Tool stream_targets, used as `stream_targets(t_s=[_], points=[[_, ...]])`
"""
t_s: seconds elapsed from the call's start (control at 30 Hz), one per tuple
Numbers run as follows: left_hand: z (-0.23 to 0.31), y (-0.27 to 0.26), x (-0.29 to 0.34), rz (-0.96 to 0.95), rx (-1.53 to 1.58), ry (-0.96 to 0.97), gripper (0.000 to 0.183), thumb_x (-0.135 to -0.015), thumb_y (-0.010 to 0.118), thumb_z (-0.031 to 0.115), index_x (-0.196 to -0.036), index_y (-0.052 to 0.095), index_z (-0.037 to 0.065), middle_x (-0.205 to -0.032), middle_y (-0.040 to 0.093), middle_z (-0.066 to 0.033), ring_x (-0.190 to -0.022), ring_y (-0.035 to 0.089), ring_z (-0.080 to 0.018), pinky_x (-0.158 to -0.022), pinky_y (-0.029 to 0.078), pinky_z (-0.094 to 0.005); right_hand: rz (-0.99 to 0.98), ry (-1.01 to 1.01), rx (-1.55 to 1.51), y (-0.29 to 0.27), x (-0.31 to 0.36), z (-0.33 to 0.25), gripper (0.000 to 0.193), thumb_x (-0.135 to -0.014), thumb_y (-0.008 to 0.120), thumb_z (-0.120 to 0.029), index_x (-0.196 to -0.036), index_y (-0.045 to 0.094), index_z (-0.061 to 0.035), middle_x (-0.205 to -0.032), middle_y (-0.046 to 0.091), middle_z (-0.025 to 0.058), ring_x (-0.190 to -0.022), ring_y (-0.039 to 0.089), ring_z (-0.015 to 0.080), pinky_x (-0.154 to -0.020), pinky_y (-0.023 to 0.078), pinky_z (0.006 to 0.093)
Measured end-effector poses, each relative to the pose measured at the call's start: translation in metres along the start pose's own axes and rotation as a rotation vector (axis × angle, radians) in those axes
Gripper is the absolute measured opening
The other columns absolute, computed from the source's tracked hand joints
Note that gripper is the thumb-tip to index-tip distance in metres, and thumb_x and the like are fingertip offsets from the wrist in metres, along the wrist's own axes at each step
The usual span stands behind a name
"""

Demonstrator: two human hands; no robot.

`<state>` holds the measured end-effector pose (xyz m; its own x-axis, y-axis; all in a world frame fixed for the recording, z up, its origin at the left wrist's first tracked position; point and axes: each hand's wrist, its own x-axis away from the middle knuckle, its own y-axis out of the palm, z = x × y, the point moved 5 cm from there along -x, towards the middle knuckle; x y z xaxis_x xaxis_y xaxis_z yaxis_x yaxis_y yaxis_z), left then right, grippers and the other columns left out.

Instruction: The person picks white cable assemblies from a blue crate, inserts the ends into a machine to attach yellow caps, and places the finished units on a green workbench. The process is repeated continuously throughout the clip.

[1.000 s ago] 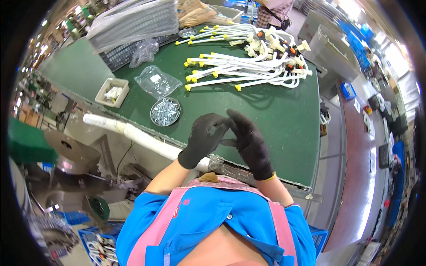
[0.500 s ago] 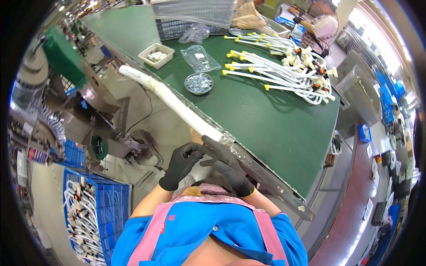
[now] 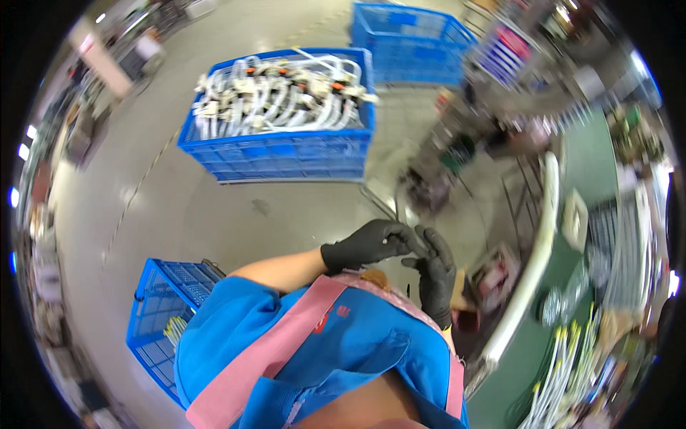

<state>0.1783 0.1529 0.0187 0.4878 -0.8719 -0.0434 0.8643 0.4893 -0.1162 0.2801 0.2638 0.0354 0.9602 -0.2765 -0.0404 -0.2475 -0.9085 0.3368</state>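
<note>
Both my hands wear black gloves and meet in front of my apron, above the floor. My left hand [image 3: 373, 243] has its fingers bent in a pinch at the fingertips of the other hand. Whatever it may pinch is too small to make out. My right hand [image 3: 436, 275] points upward, fingers stretched and thumb apart, with nothing visible in it. Beyond them on the floor stands a blue plastic crate [image 3: 286, 159] heaped with white hose assemblies [image 3: 286, 96] that carry cream and orange fittings.
Another blue crate [image 3: 411, 53] stands behind. A third blue crate [image 3: 153, 343], with yellow-tipped tubes inside, is close by my left side. To my right runs a green-topped table [image 3: 504, 390] with a white padded edge [image 3: 532, 275] and more white tubes [image 3: 568, 365]. A machine [image 3: 457, 136] stands ahead right.
My view and body have turned left: the table has shifted to the right and the hose crate now lies ahead. My hands stay together at their fingertips.
</note>
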Motion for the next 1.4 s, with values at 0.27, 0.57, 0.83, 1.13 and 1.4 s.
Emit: stream_targets(t_s=[0.27,0.57,0.83,1.13,1.4], points=[[-0.040,-0.170,0.073,0.409,-0.016,-0.103,0.017,-0.088,0.064,0.017,-0.094,0.065,0.002,-0.086,0.064,-0.0081,-0.078,0.058,-0.0144,-0.071,0.047,-0.0313,-0.404,0.165,-0.022,0.140,-0.126,0.067,0.059,-0.091,0.060,-0.028,-0.135,0.040,0.0055,-0.134,0.050,0.0183,-0.117,0.055,0.0269,-0.088,0.048,0.0361],[-0.118,-0.233,0.060,0.526,-0.045,-0.089,0.017,-0.086,0.063,0.016,-0.093,0.062,0.000,-0.084,0.061,-0.0154,-0.075,0.059,-0.0267,-0.070,0.048,-0.0370,-0.336,0.160,0.128,0.152,-0.251,0.080,0.044,-0.094,0.057,-0.026,-0.127,0.051,0.0027,-0.120,0.060,0.0174,-0.099,0.063,0.0249,-0.081,0.051,0.0338],[-0.142,-0.305,0.010,0.494,-0.285,-0.331,0.026,-0.085,0.065,0.019,-0.103,0.062,0.000,-0.096,0.065,-0.0176,-0.086,0.062,-0.0267,-0.078,0.049,-0.0374,-0.239,0.252,0.111,0.131,-0.350,0.108,0.034,-0.097,0.051,-0.024,-0.118,0.057,0.0008,-0.112,0.064,0.0141,-0.093,0.064,0.0208,-0.081,0.051,0.0330],[-0.271,-0.415,0.081,0.690,-0.466,-0.629,0.033,-0.082,0.069,0.017,-0.109,0.059,0.000,-0.097,0.066,-0.0147,-0.087,0.064,-0.0233,-0.077,0.052,-0.0355,-0.360,0.337,0.184,0.183,-0.422,0.143,0.033,-0.097,0.051,-0.025,-0.117,0.058,0.0004,-0.108,0.065,0.0134,-0.088,0.064,0.0213,-0.080,0.051,0.0343],[-0.386,-0.657,0.239,1.107,-0.452,-0.874,0.037,-0.081,0.068,0.021,-0.112,0.058,0.003,-0.082,0.068,-0.0118,-0.068,0.065,-0.0239,-0.060,0.053,-0.0370,-0.086,0.433,0.263,0.286,-0.451,0.203,0.030,-0.095,0.056,-0.028,-0.107,0.062,-0.0011,-0.098,0.067,0.0092,-0.080,0.063,0.0163,-0.071,0.050,0.0294]])
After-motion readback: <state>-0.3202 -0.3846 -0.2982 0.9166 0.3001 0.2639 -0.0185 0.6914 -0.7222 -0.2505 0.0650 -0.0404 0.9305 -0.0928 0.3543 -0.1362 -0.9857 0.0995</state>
